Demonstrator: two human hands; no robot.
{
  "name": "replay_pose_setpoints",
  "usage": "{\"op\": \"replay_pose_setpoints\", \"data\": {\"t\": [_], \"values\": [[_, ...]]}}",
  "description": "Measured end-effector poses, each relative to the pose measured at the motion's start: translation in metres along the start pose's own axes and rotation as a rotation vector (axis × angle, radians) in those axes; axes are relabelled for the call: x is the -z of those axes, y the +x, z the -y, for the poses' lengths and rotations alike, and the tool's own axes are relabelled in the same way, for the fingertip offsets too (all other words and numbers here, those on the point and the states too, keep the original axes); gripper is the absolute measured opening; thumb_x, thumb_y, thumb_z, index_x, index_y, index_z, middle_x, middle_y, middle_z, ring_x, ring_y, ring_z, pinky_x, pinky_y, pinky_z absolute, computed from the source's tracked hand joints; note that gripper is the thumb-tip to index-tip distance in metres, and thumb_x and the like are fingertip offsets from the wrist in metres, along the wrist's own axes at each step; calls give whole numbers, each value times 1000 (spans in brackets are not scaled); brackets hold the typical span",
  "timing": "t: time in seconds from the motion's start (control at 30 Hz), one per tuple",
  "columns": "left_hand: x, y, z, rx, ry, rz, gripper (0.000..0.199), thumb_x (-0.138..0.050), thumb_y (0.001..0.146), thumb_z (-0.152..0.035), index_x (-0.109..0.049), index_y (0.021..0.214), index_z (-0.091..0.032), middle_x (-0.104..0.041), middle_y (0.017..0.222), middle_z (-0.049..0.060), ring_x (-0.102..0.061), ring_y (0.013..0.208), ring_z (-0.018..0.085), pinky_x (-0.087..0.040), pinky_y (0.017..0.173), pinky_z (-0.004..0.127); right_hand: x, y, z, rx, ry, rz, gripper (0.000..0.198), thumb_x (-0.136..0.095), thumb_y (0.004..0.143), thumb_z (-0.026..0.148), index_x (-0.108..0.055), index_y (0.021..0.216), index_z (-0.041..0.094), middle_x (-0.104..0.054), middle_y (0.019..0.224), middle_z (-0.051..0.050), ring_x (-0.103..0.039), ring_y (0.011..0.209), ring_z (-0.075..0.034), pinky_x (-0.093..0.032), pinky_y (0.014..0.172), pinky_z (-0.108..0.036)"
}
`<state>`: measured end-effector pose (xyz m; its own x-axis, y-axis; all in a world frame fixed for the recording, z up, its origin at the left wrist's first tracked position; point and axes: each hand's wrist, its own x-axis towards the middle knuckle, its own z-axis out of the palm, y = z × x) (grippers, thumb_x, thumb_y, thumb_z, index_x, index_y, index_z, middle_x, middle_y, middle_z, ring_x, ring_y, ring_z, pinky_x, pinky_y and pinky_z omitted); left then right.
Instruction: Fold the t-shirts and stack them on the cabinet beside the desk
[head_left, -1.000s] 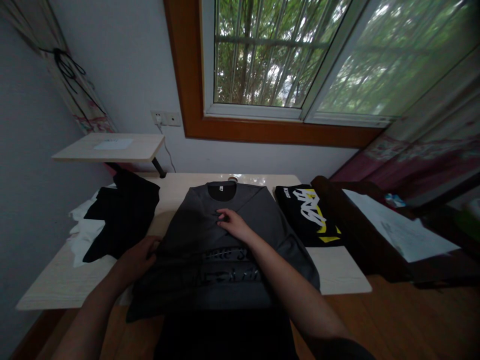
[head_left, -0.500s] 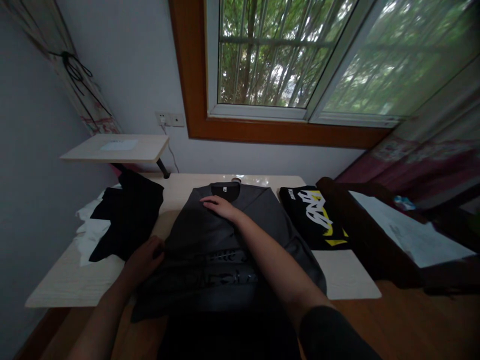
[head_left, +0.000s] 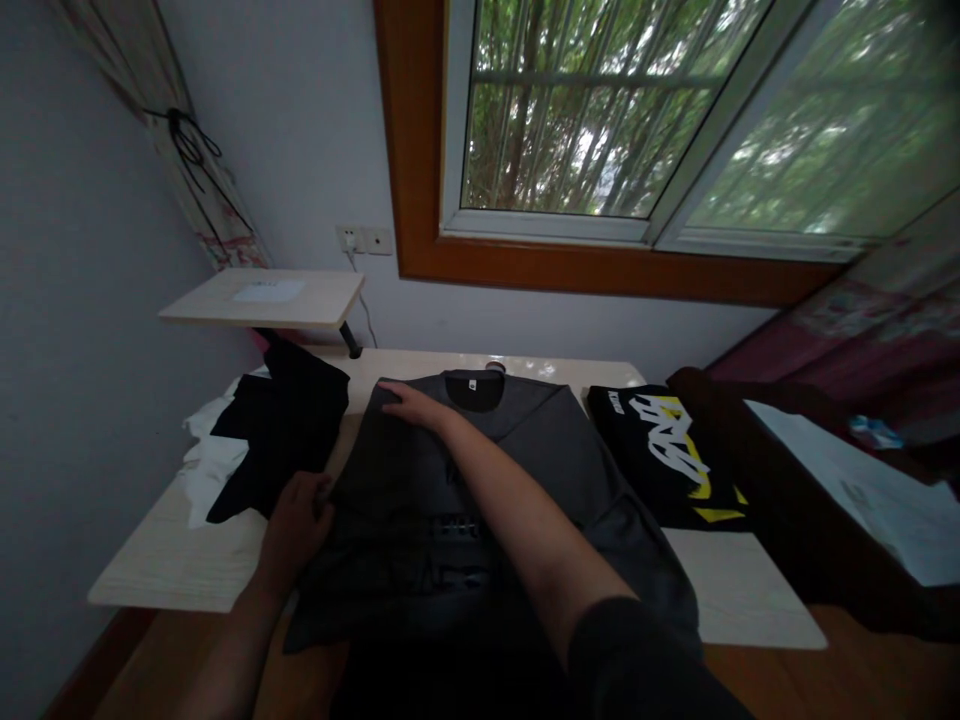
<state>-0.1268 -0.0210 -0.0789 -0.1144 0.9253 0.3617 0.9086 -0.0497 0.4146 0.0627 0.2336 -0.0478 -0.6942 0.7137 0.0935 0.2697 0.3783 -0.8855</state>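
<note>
A dark grey T-shirt [head_left: 540, 440] with a dark print across it lies spread on the table, its collar at the far side and its lower part hanging over the near edge. My right hand [head_left: 414, 405] reaches across it and rests on the left shoulder, fingers stretched out and thumb apart. At the shirt's left side, my left hand [head_left: 298, 515] is closed, with curled fingers gripping the cloth edge; the fingertips are partly hidden. My right forearm covers part of the print.
Black clothing [head_left: 281, 425] and white clothing [head_left: 214, 465] lie heaped on the table [head_left: 172, 575] at left, below a raised shelf [head_left: 262, 300]. A folded black garment with white and yellow print [head_left: 667, 450] lies at right, beside a brown padded piece [head_left: 780, 510].
My right hand has slid left over the shirt, from near the collar to the left shoulder. The left hand stays at the side edge. The view has shifted slightly left.
</note>
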Motion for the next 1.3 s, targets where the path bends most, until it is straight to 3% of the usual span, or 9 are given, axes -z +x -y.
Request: {"op": "replay_pose_setpoints", "data": {"t": [0.13,0.27,0.4,0.57,0.7,0.87,0.97,1.13,1.3], "values": [[2,2,2,-85,-24,66,42,-51,80,-12,-62,120,-24,-56,117,11,-56,112,28,-48,102,46,-5,-1,-3,11,-69,-61,68,-75,78,11,-55,142,23,-53,149,-9,-46,140,-21,-32,119,-39],[5,2,0,-138,-17,141,36,-52,80,-12,-68,109,-25,-60,120,9,-55,114,29,-46,103,49,2,-15,-8,-52,-146,-163,59,-73,84,21,-55,140,21,-67,122,-9,-62,115,-22,-45,104,-40],[8,3,-6,-128,3,140,25,-53,84,-17,-69,103,-24,-63,114,8,-56,108,29,-46,101,48,18,-43,-10,-118,-209,-91,56,-72,89,34,-54,139,19,-71,91,-4,-67,84,-21,-51,82,-33],[8,4,-11,-129,16,115,19,-52,92,-26,-69,101,-24,-64,108,8,-57,104,27,-46,98,46,40,-95,-15,-150,-184,-22,63,-80,79,28,-56,137,21,-69,83,2,-67,74,-17,-49,71,-27],[8,9,-11,-118,28,120,20,-50,95,-31,-69,97,-24,-64,108,8,-58,103,27,-46,99,46,53,-142,-20,-174,-58,28,64,-72,83,19,-51,143,23,-69,84,4,-63,55,-12,-51,64,-26],[12,40,-22,-164,47,155,29,-44,99,-32,-70,104,-22,-67,114,10,-58,110,27,-45,103,46,81,-192,-16,-33,-247,-199,41,-62,89,19,-64,130,21,-73,100,-4,-69,92,-19,-52,89,-34],[5,71,-40,-247,45,195,35,-40,100,-31,-69,117,-20,-69,121,9,-57,119,26,-41,111,46,111,-216,-20,-56,-427,-368,31,-51,96,23,-70,120,21,-72,115,-10,-66,107,-23,-49,100,-40],[-38,121,-78,-300,112,259,49,-37,100,-32,-58,139,-12,-55,149,15,-45,141,28,-34,120,46,152,-240,-46,-156,-765,-483,38,-46,98,26,-68,128,17,-67,127,-13,-59,121,-27,-44,110,-42],[-87,152,-91,-243,220,285,58,-36,100,-38,-47,148,-6,-42,158,19,-34,149,33,-29,122,51,160,-238,-74,-176,-903,-457,47,-43,101,35,-60,140,13,-52,150,-16,-48,139,-29,-37,118,-45]]}}
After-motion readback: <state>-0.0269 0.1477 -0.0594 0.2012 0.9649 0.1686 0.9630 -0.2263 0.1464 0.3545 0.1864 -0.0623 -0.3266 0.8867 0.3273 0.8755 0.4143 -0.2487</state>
